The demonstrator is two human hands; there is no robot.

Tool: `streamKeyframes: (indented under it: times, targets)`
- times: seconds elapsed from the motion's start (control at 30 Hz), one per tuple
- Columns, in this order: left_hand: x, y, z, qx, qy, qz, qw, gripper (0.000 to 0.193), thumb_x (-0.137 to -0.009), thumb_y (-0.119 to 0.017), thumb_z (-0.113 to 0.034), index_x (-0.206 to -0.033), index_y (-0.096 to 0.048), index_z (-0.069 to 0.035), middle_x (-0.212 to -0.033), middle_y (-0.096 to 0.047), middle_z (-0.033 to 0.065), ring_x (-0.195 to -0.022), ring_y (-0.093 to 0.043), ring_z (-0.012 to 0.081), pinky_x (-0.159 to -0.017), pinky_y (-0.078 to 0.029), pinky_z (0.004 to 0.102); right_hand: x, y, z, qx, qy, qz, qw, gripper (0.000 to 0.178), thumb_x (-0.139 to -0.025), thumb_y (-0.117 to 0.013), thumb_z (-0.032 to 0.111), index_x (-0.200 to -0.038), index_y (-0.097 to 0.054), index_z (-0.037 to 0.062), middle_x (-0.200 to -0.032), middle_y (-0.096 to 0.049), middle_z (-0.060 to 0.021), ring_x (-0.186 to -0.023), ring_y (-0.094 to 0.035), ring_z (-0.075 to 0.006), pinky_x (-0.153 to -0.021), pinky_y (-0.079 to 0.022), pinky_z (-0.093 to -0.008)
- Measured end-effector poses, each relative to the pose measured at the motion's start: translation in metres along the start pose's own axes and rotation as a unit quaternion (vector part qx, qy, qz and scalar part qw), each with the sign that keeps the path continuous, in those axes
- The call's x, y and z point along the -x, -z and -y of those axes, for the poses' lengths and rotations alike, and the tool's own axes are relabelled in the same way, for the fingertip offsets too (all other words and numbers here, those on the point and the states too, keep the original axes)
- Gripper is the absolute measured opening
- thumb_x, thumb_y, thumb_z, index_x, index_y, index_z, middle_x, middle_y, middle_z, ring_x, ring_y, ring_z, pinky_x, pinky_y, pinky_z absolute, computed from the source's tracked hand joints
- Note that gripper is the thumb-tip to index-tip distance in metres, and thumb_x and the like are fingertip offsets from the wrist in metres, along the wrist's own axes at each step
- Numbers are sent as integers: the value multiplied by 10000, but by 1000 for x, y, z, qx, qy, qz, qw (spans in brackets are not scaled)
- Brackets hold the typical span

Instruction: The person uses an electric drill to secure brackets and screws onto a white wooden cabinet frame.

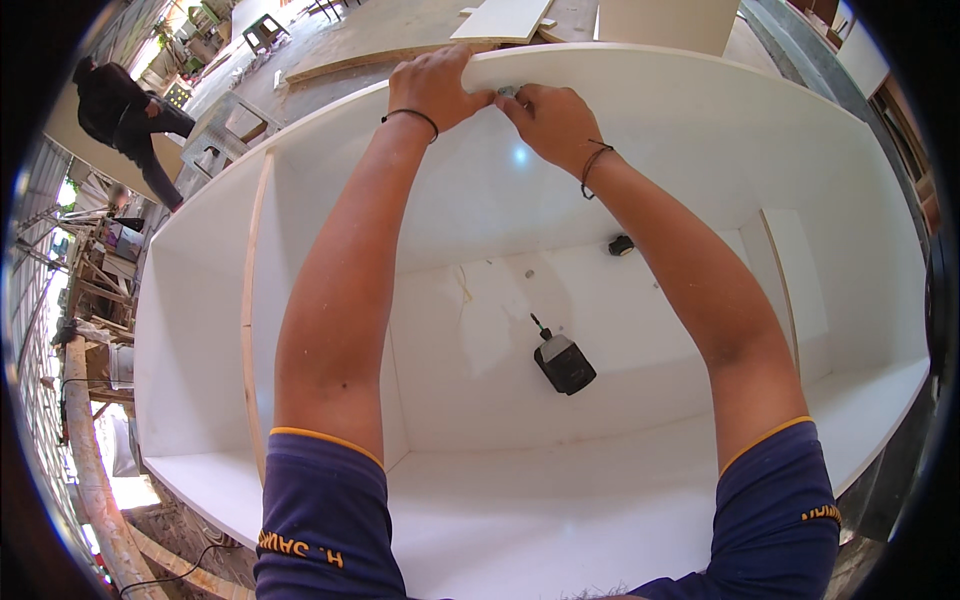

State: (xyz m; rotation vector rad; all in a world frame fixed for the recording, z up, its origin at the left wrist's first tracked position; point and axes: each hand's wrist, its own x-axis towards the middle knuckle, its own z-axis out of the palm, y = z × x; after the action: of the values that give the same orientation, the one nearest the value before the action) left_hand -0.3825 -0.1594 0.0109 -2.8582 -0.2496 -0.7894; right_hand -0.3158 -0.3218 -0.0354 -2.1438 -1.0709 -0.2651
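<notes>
A large white cabinet box (650, 75) lies open in front of me, its inside facing up. At its far wall, my left hand (435, 88) is closed over the top edge, fingers reaching across to the outer side and thumb stretched right. My right hand (552, 122) pinches a small grey piece (508, 92) against the inner face of that wall, just below the edge. The left thumb tip is close beside this piece; whether it touches, I cannot tell. Fingers hide much of the piece, so its kind is unclear.
Inside the box lie a black cordless drill (565, 366) with a bit fitted and a small black round object (621, 245). An upright divider (254, 290) stands at the left, another (778, 280) at the right. A person (120, 110) in dark clothes is beyond the far left.
</notes>
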Motion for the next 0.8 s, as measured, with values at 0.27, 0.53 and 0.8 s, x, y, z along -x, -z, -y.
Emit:
streamKeyframes:
  times: [0.27,0.53,0.8]
  targets:
    - [0,0,-3,-9,1,-22,1000,614,-708,-712,-579,-1103,-638,-115,-1040,-690,87,-1006,-643,270,-853,-494,415,-3,-17,3,125,25,-69,990,314,-935,-503,288,-776,-630,48,-698,-656,-173,-632,-644,-349,-585,-524,-450]
    - [1,1,-4,-12,6,-10,1000,614,-708,-708,-567,-1121,-635,-119,-1039,-693,87,-991,-651,266,-848,-498,415,0,-22,5,93,7,-77,993,278,-927,-503,260,-815,-632,41,-707,-664,-169,-651,-650,-358,-611,-523,-459]
    - [-1,1,-6,-2,11,-11,1000,609,-710,-706,-557,-1127,-634,-119,-1048,-690,95,-996,-648,272,-868,-492,411,-2,-19,7,86,-15,-57,995,264,-927,-491,255,-869,-634,41,-727,-670,-175,-667,-652,-363,-628,-516,-470]
